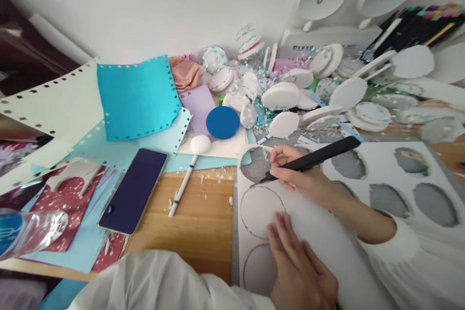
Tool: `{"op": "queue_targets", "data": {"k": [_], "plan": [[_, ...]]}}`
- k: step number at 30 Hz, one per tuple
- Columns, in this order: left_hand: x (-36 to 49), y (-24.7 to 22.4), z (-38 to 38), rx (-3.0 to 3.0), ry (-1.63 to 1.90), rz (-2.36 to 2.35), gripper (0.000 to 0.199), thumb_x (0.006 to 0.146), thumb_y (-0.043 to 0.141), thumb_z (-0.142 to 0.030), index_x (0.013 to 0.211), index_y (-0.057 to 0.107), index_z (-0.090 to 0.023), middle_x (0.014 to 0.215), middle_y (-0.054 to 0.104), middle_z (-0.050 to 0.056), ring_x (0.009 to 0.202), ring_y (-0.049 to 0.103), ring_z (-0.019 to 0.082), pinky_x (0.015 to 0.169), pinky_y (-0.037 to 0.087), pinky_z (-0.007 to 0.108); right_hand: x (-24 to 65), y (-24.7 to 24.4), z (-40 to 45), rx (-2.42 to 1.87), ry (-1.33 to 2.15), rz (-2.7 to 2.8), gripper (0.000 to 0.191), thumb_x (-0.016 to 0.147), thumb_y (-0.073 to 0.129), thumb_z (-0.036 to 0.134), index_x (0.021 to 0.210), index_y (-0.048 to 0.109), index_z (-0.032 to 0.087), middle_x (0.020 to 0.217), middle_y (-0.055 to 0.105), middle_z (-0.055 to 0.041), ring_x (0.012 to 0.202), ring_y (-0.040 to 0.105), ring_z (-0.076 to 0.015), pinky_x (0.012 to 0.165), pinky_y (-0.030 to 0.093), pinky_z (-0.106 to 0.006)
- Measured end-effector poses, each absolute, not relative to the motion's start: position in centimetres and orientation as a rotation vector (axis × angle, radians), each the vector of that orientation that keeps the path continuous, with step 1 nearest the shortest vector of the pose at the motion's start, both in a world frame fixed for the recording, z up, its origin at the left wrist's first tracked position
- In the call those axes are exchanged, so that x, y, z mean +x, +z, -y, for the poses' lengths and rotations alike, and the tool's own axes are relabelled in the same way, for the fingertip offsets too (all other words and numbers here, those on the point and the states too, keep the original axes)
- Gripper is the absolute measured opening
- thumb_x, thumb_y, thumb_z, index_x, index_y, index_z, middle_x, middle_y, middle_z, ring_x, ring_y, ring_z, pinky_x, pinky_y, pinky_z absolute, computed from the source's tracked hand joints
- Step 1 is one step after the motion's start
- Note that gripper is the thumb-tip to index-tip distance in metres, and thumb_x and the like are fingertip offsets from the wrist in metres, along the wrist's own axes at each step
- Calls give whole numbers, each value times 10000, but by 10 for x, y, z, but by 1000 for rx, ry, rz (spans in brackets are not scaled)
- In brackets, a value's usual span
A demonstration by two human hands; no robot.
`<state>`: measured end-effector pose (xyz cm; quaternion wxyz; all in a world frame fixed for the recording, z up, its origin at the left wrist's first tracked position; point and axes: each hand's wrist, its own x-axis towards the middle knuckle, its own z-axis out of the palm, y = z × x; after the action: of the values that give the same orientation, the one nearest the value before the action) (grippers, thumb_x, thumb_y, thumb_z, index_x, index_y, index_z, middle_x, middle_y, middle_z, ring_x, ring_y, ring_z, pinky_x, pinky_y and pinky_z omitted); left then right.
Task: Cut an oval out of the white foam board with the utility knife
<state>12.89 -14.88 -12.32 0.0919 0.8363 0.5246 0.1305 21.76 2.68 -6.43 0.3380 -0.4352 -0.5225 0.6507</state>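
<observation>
A black craft knife [323, 151] is gripped in my right hand [300, 174] like a pen, its blade tip at the upper edge of an outlined circle [262, 210] on a white board [308, 223]. The circle's piece still sits within the board. My left hand [301, 271] rests on the board just below this circle, fingers stretched out. Under it lies part of another outlined circle [259, 264]. Several rounded holes in the board, some at the right, show a grey cutting mat [347, 162] beneath.
White discs [279, 96] and scraps with blue flecks are heaped behind the board. A blue disc [223, 122], a white marker [183, 186] and a phone [134, 189] lie to the left, near coloured paper sheets [138, 97] and a clear bottle [32, 230]. A double-headed lamp [330, 41] stands behind.
</observation>
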Motion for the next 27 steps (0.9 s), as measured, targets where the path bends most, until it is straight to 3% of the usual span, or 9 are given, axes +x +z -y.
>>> {"op": "queue_targets", "data": {"k": [9,14,18,27], "plan": [[162,-130,152,2187,146,-1776,492,814,654,-98,1292,551,-156,1448,378,217,1307,351,452,1032,383,755,215,-57,-24,-1225,1600,1515,200,805,643,295,878,463,250,580,438,96,442,304,-70,448,219,-240],[168,-139,156,2272,376,-1827,379,835,611,-103,1213,575,-100,1418,361,295,1317,305,477,982,336,824,214,-50,-24,-1195,1561,1660,221,800,622,300,896,427,256,592,461,82,497,393,-107,495,289,-253],[166,-137,156,2229,547,-1933,343,844,599,-107,1186,577,-117,1423,377,282,1333,307,452,988,357,798,213,-44,-25,-1188,1494,1797,217,798,612,301,891,419,264,590,458,75,518,441,-128,513,323,-258],[160,-135,157,2234,264,-1831,315,846,607,-109,1160,583,-123,1447,353,277,1336,294,459,992,359,796,214,-42,-24,-1189,1404,1790,179,806,596,289,835,423,258,595,465,61,537,454,-136,519,300,-264]]}}
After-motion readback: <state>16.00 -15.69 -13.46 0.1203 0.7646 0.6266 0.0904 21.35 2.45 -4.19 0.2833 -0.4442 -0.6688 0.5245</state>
